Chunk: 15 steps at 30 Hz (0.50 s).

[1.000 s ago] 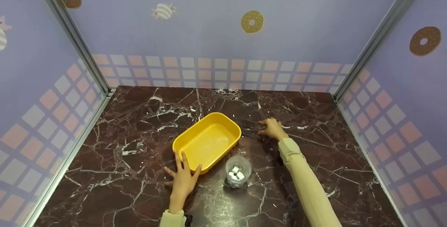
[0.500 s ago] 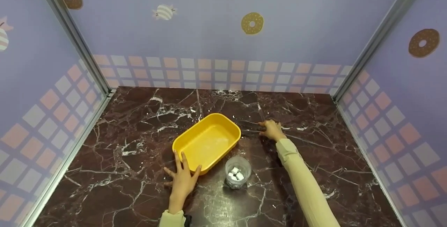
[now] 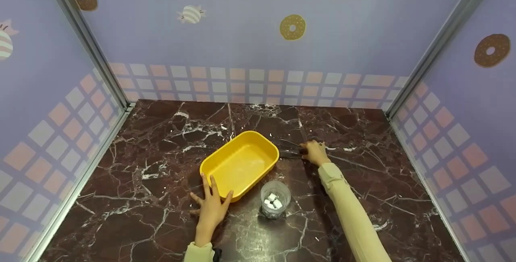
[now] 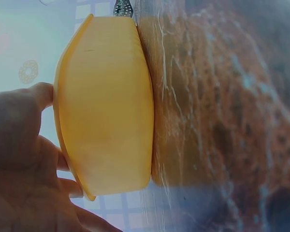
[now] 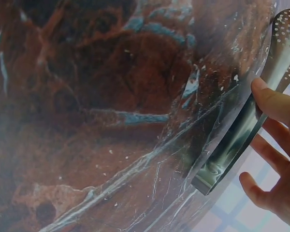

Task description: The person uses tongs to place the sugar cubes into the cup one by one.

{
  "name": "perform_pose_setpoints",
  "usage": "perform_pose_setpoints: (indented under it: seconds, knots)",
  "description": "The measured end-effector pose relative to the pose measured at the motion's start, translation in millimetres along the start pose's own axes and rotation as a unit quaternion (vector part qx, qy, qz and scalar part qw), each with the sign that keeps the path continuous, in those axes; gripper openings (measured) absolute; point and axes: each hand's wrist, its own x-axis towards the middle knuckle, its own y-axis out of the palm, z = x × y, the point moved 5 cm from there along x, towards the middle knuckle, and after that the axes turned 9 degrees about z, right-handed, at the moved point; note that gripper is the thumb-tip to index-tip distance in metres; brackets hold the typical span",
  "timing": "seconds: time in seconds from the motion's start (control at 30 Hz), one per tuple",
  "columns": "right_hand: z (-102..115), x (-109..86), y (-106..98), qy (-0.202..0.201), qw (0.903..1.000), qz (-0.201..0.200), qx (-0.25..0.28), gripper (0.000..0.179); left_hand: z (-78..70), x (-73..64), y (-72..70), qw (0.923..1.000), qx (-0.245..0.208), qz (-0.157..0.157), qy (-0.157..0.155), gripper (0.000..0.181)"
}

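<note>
A yellow plastic basin (image 3: 238,167) lies slanted on the table. My left hand (image 3: 211,209), fingers spread, touches the basin's near-left rim; in the left wrist view its fingertips rest along that rim. To the right of the basin, my right hand (image 3: 315,152) pinches metal tongs (image 5: 232,137) between thumb and fingers, low over the tabletop. The tongs have perforated ends, one of which also shows behind the basin in the left wrist view. A clear cup (image 3: 286,193) with several small white cubes (image 3: 277,204) inside stands just right of the basin's near side.
The dark marbled tabletop (image 3: 133,213) is strewn with tiny white specks. Purple patterned panels (image 3: 242,44) close it in at the back and both sides, with metal posts (image 3: 439,48) at the corners.
My right hand has come slightly nearer, and its fingers have drawn in around the tongs. The left hand, basin and cup keep their places; the head view shifts a little.
</note>
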Motion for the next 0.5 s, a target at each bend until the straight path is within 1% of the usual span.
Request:
perform_pose_setpoints:
  seconds: [0.27, 0.4, 0.5]
  knots:
    - [-1, -6.5, -4, -0.013, 0.9999, -0.007, -0.005, 0.048, -1.8, 1.3, 0.5, 0.9999, 0.013, 0.007, 0.000, 0.082]
    - [-1, -14.3, -8, -0.019, 0.9996, -0.019, -0.009, 0.048, -3.4, 1.6, -0.5, 0.9996, 0.028, -0.003, 0.005, 0.081]
    - [1, -22.6, -11, -0.024, 0.9988, -0.041, -0.014, 0.045, -4.2, 1.2, -2.0, 0.9989, 0.045, -0.013, 0.009, 0.081]
